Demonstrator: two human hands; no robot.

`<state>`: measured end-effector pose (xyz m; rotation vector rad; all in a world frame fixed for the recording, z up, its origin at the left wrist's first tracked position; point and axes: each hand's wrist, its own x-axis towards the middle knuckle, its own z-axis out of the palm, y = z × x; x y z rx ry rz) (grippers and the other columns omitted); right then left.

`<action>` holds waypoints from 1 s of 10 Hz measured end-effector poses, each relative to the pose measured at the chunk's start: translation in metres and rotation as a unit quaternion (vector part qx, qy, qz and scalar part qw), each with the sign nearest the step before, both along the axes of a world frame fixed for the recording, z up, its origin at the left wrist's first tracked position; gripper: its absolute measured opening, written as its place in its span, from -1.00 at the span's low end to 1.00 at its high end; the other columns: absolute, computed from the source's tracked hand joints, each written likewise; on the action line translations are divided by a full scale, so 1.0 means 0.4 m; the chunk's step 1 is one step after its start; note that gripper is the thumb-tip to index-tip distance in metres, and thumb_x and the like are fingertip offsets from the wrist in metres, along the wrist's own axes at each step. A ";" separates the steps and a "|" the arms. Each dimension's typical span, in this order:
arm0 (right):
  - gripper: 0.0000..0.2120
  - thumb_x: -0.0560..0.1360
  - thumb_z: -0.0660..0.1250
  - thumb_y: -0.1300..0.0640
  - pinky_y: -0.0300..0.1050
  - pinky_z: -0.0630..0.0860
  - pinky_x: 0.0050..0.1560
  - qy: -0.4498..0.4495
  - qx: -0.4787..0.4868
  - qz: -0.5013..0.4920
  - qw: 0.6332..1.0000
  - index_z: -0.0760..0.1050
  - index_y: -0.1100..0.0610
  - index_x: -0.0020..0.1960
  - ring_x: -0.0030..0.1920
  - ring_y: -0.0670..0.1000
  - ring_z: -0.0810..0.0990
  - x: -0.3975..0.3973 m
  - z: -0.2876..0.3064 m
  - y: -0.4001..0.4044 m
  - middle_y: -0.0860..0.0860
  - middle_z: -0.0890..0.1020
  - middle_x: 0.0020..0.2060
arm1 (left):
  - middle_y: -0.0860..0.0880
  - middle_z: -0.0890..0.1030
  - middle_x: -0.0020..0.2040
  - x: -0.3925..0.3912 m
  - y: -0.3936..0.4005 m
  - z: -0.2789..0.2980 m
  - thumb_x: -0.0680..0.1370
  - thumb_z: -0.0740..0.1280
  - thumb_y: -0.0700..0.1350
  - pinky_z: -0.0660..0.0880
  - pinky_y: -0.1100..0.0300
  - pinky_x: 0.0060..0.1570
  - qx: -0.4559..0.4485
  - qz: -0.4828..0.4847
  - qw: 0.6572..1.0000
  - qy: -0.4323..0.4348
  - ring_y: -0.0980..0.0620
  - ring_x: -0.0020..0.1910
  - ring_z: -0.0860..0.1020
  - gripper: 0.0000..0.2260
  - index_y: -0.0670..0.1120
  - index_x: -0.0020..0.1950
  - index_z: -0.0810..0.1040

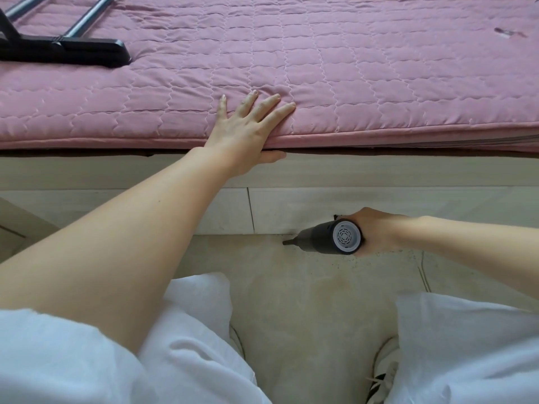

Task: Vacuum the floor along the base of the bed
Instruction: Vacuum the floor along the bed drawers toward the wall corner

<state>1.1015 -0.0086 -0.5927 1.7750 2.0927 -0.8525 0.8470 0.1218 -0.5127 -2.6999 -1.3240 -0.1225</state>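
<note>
our right hand (376,236) grips the handheld vacuum (329,237); we should keep its nozzle low against the bed base (291,211), left hand (248,129) bracing flat on the mattress (379,83).

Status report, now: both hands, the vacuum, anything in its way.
Left hand flat on pink mattress pad, bracing. Right hand grips handheld vacuum, nozzle at bed base. Dark specks on floor near the right hand; nothing blocking.

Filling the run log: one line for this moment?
left hand flat on pink quilted mattress | right hand grips grey handheld vacuum | nozzle at bed base
</note>
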 end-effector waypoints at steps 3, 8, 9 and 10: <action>-0.61 0.39 0.43 0.07 -0.16 0.50 -0.10 -0.015 0.000 0.036 0.999 0.41 -0.03 0.18 -0.03 -0.02 0.57 -0.020 -0.006 -0.004 -0.13 0.51 -0.09 | 0.07 -0.03 0.61 -0.002 0.000 0.000 0.53 0.22 0.30 -0.09 -0.41 0.42 -0.001 -0.006 1.000 -0.006 -0.09 0.59 -0.07 -0.26 0.19 0.59 -0.10; -0.66 0.37 0.41 0.05 0.01 0.57 -0.02 -0.014 -0.001 0.056 0.998 0.35 -0.14 0.05 -0.03 0.00 0.57 -0.041 -0.030 0.012 -0.07 0.56 -0.05 | 0.07 -0.02 0.61 -0.003 -0.001 0.002 0.54 0.22 0.30 -0.09 -0.41 0.42 -0.002 -0.010 1.000 -0.012 -0.10 0.59 -0.07 -0.26 0.19 0.59 -0.10; -0.68 0.39 0.40 0.06 0.00 0.57 -0.03 -0.015 -0.002 0.069 0.998 0.32 -0.14 0.02 -0.07 -0.04 0.54 -0.053 -0.031 0.013 -0.09 0.55 -0.08 | 0.07 -0.02 0.61 -0.004 0.000 0.001 0.53 0.21 0.30 -0.09 -0.41 0.42 -0.001 -0.010 1.000 -0.011 -0.10 0.59 -0.07 -0.26 0.19 0.59 -0.11; -0.68 0.39 0.40 0.06 0.02 0.57 -0.03 -0.011 0.000 0.070 0.998 0.32 -0.14 0.03 -0.08 -0.02 0.55 -0.065 -0.035 0.014 -0.11 0.52 -0.12 | 0.07 -0.02 0.61 -0.004 -0.001 0.000 0.53 0.22 0.30 -0.09 -0.41 0.42 -0.001 -0.011 1.000 -0.011 -0.10 0.59 -0.07 -0.26 0.19 0.59 -0.11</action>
